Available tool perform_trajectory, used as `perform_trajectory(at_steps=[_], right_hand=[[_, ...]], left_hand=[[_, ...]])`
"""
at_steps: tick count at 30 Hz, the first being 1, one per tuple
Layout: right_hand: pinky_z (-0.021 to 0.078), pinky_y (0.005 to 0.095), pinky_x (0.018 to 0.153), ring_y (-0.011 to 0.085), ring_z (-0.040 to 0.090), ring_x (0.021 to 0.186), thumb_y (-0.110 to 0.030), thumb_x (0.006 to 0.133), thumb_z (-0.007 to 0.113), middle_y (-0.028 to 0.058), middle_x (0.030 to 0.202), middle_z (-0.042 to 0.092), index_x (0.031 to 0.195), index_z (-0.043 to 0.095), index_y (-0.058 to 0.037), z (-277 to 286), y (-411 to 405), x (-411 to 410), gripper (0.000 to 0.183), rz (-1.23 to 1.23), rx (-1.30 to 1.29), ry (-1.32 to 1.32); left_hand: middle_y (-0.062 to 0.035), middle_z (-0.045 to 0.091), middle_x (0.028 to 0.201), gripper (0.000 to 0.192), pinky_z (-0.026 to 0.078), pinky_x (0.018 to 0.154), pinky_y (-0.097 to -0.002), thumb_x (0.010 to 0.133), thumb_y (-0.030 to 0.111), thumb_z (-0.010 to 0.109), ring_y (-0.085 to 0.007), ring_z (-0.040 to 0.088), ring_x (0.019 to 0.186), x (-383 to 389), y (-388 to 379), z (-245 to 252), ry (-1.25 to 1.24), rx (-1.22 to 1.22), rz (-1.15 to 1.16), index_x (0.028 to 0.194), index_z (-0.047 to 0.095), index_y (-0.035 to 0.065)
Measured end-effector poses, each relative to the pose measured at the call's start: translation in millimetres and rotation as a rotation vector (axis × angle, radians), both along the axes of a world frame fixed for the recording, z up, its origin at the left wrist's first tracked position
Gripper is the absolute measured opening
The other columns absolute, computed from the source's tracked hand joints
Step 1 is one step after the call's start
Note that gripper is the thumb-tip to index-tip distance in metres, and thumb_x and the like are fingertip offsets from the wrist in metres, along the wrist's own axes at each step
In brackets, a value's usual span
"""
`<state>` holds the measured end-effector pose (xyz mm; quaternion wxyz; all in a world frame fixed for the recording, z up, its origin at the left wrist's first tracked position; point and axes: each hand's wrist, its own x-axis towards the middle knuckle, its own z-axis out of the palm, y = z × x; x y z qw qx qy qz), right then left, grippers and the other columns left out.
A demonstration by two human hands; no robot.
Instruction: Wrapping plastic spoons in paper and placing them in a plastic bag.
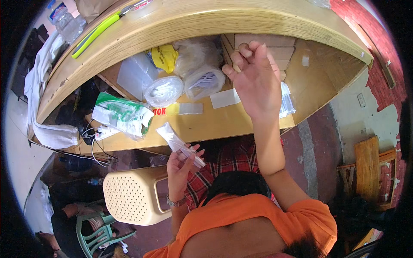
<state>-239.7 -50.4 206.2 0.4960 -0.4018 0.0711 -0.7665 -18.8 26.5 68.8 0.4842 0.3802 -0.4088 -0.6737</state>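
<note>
My left hand (182, 163) grips a narrow bundle of clear plastic packaging (172, 137) just off the near edge of the wooden desk (222, 124). Its upper end leans to the left over the desk. I hold my right hand (256, 77) raised in front of the shelf opening, palm showing and fingers loosely curled apart. Nothing is visible in it. Below and behind that hand lie a white paper slip (225, 98) and a clear plastic packet (286, 101). To their left stand two rounded clear plastic bags of white strips, one nearer (164, 92) and one farther (206, 82).
A green-and-white plastic bag (122, 114) lies at the desk's left, near cables (93, 151). Yellow plastic (164, 58) sits deeper inside. Above, the ledge (206, 19) carries a tool with lime-green handles (96, 35) and a bottle (66, 24). A beige stool (125, 196) stands left; a person sits beyond.
</note>
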Motion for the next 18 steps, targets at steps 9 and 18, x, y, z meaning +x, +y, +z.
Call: perform_trajectory(at_steps=[9,18], right_hand=[[0.034,0.0276,0.071,0.0075,0.041,0.074,-0.032,0.095,0.044,-0.0079,0.083,0.047,0.099,0.061,-0.019,6.1,14.1,-8.9,0.021,0.352,0.108,-0.101],[0.0374,0.031,0.073,0.009,0.043,0.072,-0.029,0.095,0.045,-0.006,0.077,0.043,0.098,0.059,-0.016,0.6,9.0,-11.8,0.02,0.619,0.05,-0.267]], left_hand=[[-0.0212,0.055,0.117,0.032,0.053,0.082,-0.0363,0.088,-0.005,0.049,-0.0303,0.058,0.104,-4.1,-2.4,5.2,-0.054,-0.014,0.0,0.118,0.039,-0.0041],[-0.0211,0.056,0.114,0.031,0.052,0.082,-0.0357,0.087,-0.006,0.049,-0.0296,0.059,0.102,-2.6,0.1,0.3,-0.068,-0.009,0.028,0.117,0.04,-0.0042]])
